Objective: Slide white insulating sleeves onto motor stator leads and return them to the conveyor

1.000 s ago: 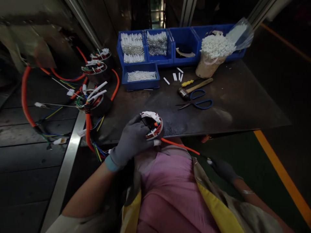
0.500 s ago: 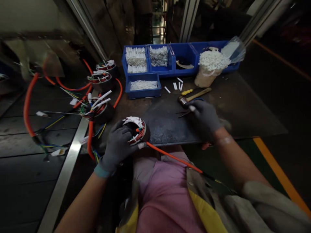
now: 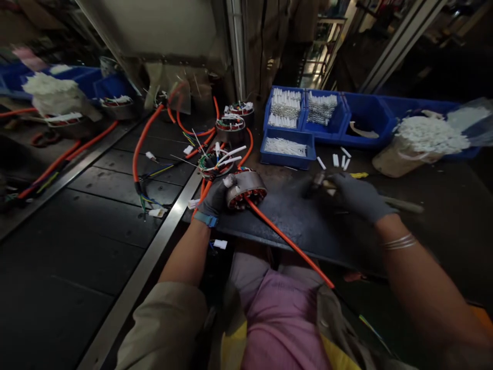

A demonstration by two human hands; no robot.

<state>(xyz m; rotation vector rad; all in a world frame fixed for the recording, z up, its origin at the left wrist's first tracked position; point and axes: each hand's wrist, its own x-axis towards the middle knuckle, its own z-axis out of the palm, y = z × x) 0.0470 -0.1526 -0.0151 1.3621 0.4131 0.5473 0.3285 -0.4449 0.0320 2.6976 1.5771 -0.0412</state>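
My left hand, in a grey glove, grips a motor stator at its left side. The stator's ring is tilted so its metal outer wall and red windings on the near underside show. An orange cable runs from it down across the table edge towards my lap. My right hand, also gloved, is closed around a hammer; its wooden handle sticks out to the right behind the hand. The hammer's head is smeared by motion at the fingertips. A yellow-handled tool lies just behind this hand.
Several wired stators with orange cables stand at the left. Blue bins of white tubes line the back, with a smaller blue tray in front. Loose white tubes and a bag of white pieces lie nearby. A metal rail borders the table.
My view has turned left. The left hand has tipped the stator over, its white-wrapped side no longer facing me. My right hand has taken hold of the hammer and swung its handle round.
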